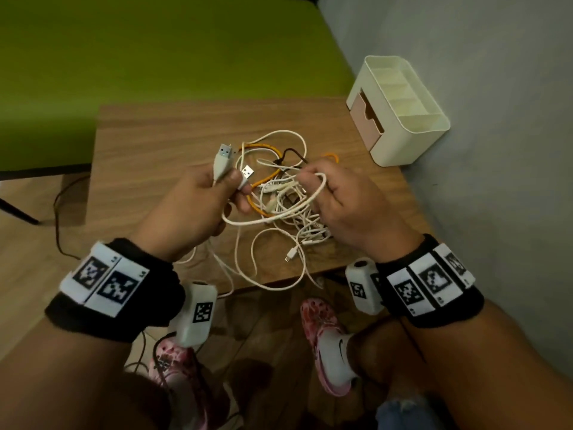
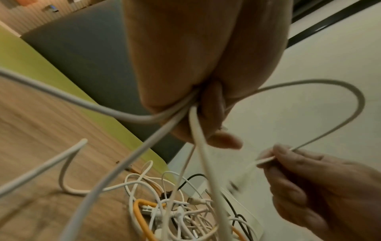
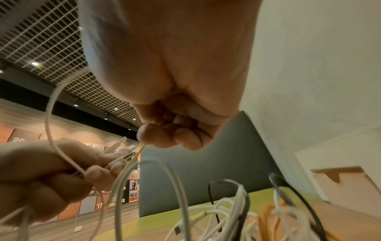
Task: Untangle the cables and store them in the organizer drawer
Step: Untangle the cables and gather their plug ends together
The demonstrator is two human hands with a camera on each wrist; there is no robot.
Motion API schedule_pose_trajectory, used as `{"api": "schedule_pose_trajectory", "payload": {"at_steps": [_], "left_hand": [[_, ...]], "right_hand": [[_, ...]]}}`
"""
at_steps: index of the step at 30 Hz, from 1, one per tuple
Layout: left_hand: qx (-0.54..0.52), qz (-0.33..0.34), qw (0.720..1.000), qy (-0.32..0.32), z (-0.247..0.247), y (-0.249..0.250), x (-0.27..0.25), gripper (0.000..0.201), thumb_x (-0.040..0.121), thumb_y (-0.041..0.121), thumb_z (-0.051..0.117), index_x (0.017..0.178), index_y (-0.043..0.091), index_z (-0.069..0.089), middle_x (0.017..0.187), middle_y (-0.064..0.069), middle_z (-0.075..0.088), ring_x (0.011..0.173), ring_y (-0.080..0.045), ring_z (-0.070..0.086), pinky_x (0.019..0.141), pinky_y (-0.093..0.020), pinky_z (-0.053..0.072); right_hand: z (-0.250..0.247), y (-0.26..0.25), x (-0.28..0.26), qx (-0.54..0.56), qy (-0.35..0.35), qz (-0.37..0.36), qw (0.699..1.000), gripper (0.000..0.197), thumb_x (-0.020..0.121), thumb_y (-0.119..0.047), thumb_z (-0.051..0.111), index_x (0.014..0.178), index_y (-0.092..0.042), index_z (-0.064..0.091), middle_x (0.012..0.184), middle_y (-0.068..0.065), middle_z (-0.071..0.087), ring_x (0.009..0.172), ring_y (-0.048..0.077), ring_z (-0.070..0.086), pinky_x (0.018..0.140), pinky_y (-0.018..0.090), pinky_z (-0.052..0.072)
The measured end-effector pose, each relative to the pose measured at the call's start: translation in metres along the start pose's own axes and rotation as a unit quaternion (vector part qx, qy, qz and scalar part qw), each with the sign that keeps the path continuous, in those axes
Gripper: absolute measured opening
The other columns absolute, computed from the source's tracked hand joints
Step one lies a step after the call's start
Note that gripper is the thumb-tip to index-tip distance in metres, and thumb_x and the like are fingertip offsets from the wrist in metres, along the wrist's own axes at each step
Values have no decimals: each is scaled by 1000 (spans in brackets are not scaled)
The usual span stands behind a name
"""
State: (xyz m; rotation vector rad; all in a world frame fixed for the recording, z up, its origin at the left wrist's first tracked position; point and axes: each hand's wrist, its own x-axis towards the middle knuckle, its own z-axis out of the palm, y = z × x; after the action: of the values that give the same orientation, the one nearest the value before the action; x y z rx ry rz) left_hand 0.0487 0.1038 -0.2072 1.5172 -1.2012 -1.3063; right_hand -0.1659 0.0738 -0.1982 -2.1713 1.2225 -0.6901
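The tangle of cables (image 1: 279, 193) sits mid-table (image 1: 148, 141), under and between your raised hands. Your left hand (image 1: 198, 200) is curled round two USB plugs (image 1: 224, 152), knuckles up. Your right hand (image 1: 347, 197) pinches a white cable loop (image 1: 321, 187) just above the heap. One orange cable (image 1: 263, 181) and one black thread through the whites. The organizer (image 1: 400, 113) stands well apart, far right, one drawer (image 1: 366, 119) partly out.

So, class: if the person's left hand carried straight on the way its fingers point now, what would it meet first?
Probably the right hand. The left hand, gripping two USB plugs, points across the tangle of cables towards it, and only a white cable loop spans the gap. Depth is uncertain.
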Motion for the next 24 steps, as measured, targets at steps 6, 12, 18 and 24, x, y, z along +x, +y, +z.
{"api": "schedule_pose_trajectory", "payload": {"at_steps": [6, 12, 18, 24], "left_hand": [[-10, 17, 1000, 18, 8, 12, -11, 30, 104, 27, 42, 84, 16, 60, 70, 0, 69, 50, -5, 39, 46, -24, 30], [-174, -15, 981, -80, 42, 28, -43, 30, 105, 25, 39, 87, 9, 57, 67, -4, 67, 45, -10, 31, 39, -17, 24], [-170, -12, 971, -166, 73, 39, -88, 27, 104, 25, 40, 87, 12, 57, 89, -12, 71, 41, -7, 23, 42, -16, 19], [-150, 12, 979, -139, 95, 42, -103, 24, 104, 27, 41, 93, 12, 57, 79, 0, 52, 42, -5, 27, 41, -16, 24]], "right_hand": [[-35, -20, -32, -146, -171, 112, 968, 41, 102, -40, 45, 73, -13, 54, 64, 2, 54, 58, 13, 48, 54, 32, 34], [-47, -19, -74, -171, -257, 229, 923, 33, 99, -43, 51, 82, -17, 64, 72, 1, 68, 69, 19, 65, 72, 41, 53], [-57, -20, -102, -250, -235, 267, 900, 60, 86, -43, 70, 137, -19, 50, 119, -2, 61, 105, 21, 58, 92, 40, 50], [-67, -36, -128, -123, -228, 210, 943, 104, 79, -23, 73, 154, -43, 4, 151, -8, 34, 120, 13, 49, 99, 34, 48]]}}
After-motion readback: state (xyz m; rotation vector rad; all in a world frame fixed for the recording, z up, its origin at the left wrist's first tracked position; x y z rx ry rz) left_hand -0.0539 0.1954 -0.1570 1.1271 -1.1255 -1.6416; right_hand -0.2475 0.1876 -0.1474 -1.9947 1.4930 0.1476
